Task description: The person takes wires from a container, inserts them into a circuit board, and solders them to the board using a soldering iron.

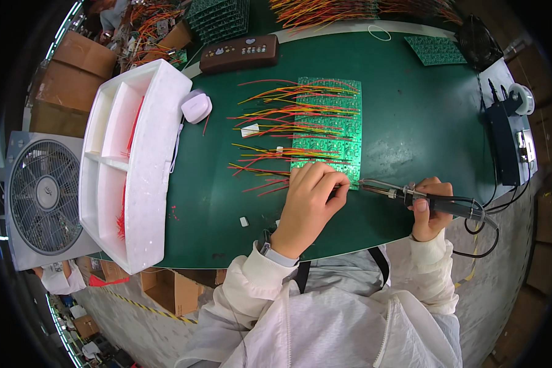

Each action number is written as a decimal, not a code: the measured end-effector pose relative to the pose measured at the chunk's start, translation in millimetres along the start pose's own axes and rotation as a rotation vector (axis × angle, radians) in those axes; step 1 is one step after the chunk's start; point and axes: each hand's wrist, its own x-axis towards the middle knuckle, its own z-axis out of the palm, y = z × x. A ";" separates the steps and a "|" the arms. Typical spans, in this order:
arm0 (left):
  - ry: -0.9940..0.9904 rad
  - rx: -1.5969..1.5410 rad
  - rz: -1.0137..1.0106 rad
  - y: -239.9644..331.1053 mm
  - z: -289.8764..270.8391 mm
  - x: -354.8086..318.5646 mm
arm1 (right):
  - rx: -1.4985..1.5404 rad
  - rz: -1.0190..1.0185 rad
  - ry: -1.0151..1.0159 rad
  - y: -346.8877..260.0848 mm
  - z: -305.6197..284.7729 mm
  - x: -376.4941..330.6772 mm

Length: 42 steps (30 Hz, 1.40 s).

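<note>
Our left hand [310,202] rests knuckles-up on the near end of the green circuit-board panel [328,126], its fingers curled narrow and pinched together; what they pinch we cannot tell, as the fingertips are hidden. Our right hand [430,208] is closed around the dark handle of a soldering iron [411,195]. The iron's long axis runs nearly level, right to left, and its metal tip points at the left hand's fingertips, just beside the panel's near right corner. The left hand is therefore the nearer to the panel, touching it; the right stays well to the panel's right.

The panel lies in the middle of the green table [423,122], its long axis running from near edge to far edge. It is a grid of small green boards, with red, yellow and orange wire leads [270,113] fanning off its left side.

Toward the table's left edge stands a white foam tray [150,153] with compartments. A black soldering station [508,144] sits at the right edge, its cable looping to the iron.
</note>
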 end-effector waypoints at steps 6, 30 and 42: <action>-0.010 -0.012 -0.009 0.1 -1.0 -0.4 | -0.018 -0.002 -0.005 -1.8 1.5 2.2; -0.014 -0.007 -0.004 0.3 -1.7 0.1 | -0.018 0.069 0.004 -5.5 2.0 2.0; -0.001 -0.015 -0.012 -0.3 0.2 0.4 | 0.005 -0.026 -0.031 1.2 -0.2 -1.4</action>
